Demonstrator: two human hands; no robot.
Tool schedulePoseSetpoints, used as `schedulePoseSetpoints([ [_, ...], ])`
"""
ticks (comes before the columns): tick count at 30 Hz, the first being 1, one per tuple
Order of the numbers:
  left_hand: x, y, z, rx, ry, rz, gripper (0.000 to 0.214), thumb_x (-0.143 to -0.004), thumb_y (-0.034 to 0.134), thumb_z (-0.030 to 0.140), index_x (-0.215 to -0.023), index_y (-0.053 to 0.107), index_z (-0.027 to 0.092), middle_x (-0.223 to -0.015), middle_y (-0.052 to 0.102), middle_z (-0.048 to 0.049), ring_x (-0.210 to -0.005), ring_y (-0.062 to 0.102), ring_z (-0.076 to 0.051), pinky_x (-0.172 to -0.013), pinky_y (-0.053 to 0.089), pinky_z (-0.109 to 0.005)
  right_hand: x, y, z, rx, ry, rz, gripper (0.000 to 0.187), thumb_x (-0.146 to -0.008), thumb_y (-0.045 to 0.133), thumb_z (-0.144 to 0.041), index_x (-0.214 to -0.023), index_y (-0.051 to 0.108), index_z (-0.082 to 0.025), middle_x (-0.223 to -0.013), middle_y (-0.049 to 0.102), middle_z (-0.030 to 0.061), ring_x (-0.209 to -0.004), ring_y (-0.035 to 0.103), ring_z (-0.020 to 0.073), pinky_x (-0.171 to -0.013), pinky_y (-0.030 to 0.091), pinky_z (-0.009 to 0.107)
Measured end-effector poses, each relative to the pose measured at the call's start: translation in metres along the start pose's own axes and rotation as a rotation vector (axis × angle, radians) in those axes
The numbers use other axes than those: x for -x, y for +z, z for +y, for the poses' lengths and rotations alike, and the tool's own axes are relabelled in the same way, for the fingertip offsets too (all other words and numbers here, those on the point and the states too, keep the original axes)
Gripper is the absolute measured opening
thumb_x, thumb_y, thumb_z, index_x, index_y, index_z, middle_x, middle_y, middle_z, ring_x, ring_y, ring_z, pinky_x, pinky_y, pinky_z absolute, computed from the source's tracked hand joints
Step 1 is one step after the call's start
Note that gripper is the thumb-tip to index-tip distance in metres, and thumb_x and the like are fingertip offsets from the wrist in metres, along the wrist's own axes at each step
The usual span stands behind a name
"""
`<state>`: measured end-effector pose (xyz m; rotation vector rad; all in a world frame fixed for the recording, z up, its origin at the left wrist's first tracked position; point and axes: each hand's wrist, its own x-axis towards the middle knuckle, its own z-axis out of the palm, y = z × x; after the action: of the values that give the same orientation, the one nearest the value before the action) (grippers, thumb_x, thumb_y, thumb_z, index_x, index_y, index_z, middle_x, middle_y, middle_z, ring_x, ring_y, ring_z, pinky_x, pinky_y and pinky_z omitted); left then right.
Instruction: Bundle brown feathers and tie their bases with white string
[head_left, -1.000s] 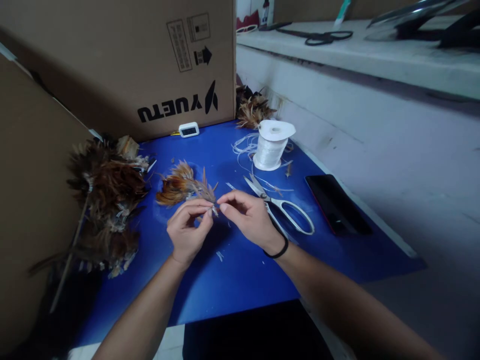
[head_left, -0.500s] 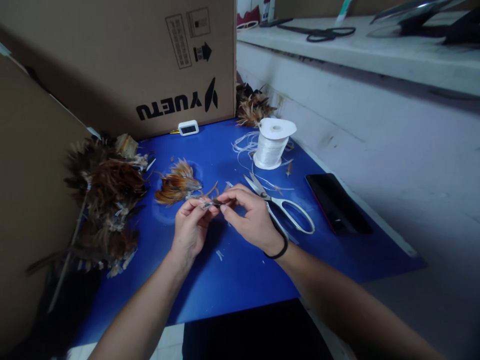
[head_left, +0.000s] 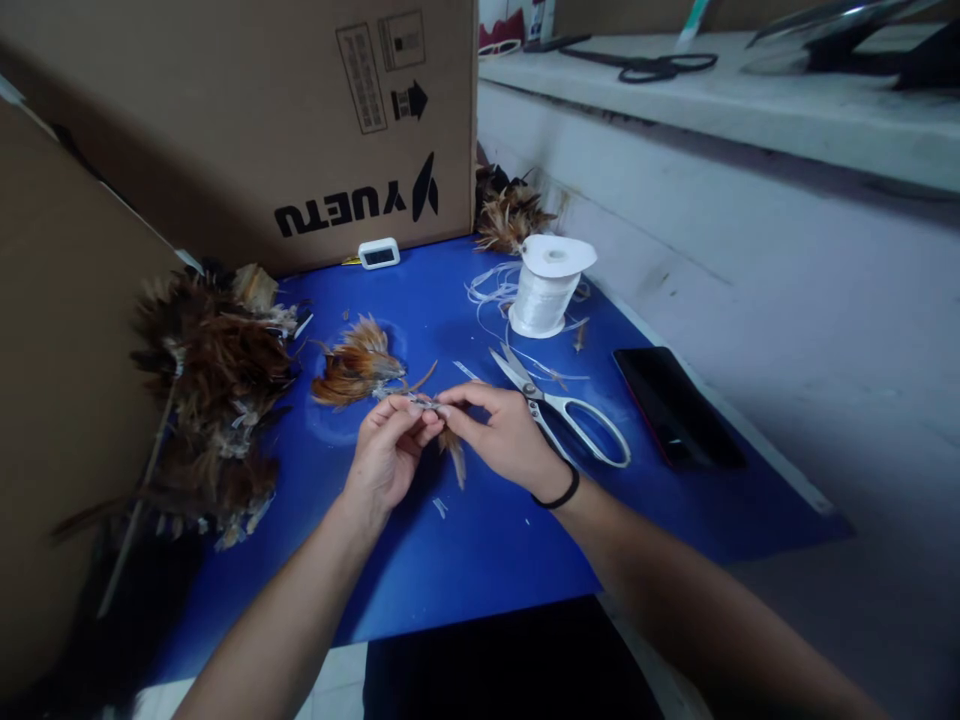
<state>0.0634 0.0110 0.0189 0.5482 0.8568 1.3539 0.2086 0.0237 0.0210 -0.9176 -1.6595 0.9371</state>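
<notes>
My left hand [head_left: 394, 445] and my right hand [head_left: 499, 435] meet over the blue table, both pinching the quill ends of some brown feathers [head_left: 454, 455]. The feather tips hang down between the hands; the pinched ends are mostly hidden by my fingers. Just behind lies a small bunch of orange-brown feathers [head_left: 356, 365]. White-handled scissors [head_left: 559, 405] rest beside my right hand, blades partly apart and pointing away. A spool of white ribbon [head_left: 544, 290] stands farther back, with loose strands around its base.
A big heap of dark brown feathers [head_left: 225, 380] lies at the left, against a cardboard box [head_left: 225, 110]. More feathers [head_left: 514, 215] sit at the back corner. A black phone [head_left: 679, 405] lies at the right, a small white digital display [head_left: 379, 254] at the back. Black scissors [head_left: 652, 66] lie on the ledge.
The feathers between my hands now hang downward below my right fingers, where before they were hardly visible. Both hands stay in nearly the same place, still pinching.
</notes>
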Motion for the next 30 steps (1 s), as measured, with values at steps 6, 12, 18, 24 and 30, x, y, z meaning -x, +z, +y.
schedulePoseSetpoints([
  [6,0.0,0.0,-0.001,-0.016,-0.008,0.015,0.012,-0.061,0.074,0.014,-0.062,0.062,0.014,-0.059,0.065,0.0011,-0.056,0.062,-0.007,-0.059,0.054,-0.015,-0.004,-0.002,0.001,-0.168,0.19,-0.081,0.011,-0.079,0.058,-0.021,-0.082,0.067,-0.018,-0.082,0.07,0.0018,-0.077,0.063,0.0133,-0.074,0.049,0.027],
  [12,0.001,0.002,-0.002,-0.057,0.032,0.028,0.012,-0.06,0.075,0.013,-0.063,0.063,0.015,-0.06,0.065,0.0006,-0.058,0.063,-0.008,-0.061,0.053,-0.016,-0.002,0.001,0.0,-0.098,0.121,-0.026,0.012,-0.079,0.056,-0.02,-0.088,0.064,-0.018,-0.085,0.067,0.0019,-0.079,0.062,0.0132,-0.076,0.048,0.028],
  [18,0.002,0.002,-0.007,-0.188,0.147,0.083,0.016,-0.057,0.078,0.017,-0.064,0.063,0.014,-0.065,0.066,0.001,-0.058,0.062,-0.009,-0.061,0.053,-0.021,0.002,0.0,-0.012,0.2,-0.151,0.099,0.008,-0.08,0.06,-0.025,-0.086,0.063,-0.021,-0.085,0.061,0.0033,-0.086,0.056,0.0172,-0.083,0.045,0.034],
  [24,0.003,0.003,-0.009,-0.258,0.157,0.076,0.017,-0.061,0.076,0.021,-0.068,0.063,0.013,-0.065,0.067,-0.0014,-0.06,0.065,-0.012,-0.064,0.055,-0.025,0.001,-0.001,-0.008,0.182,-0.103,0.083,0.014,-0.084,0.051,-0.019,-0.076,0.062,-0.02,-0.076,0.059,0.0017,-0.077,0.055,0.0145,-0.076,0.044,0.031],
  [30,0.003,0.003,-0.006,-0.236,0.043,0.075,0.018,-0.061,0.076,0.02,-0.068,0.061,0.013,-0.059,0.065,-0.0013,-0.055,0.064,-0.011,-0.058,0.055,-0.021,-0.002,-0.001,-0.002,0.006,0.087,0.044,0.014,-0.083,0.053,-0.024,-0.073,0.06,-0.017,-0.072,0.059,0.0001,-0.07,0.054,0.0119,-0.067,0.043,0.026],
])
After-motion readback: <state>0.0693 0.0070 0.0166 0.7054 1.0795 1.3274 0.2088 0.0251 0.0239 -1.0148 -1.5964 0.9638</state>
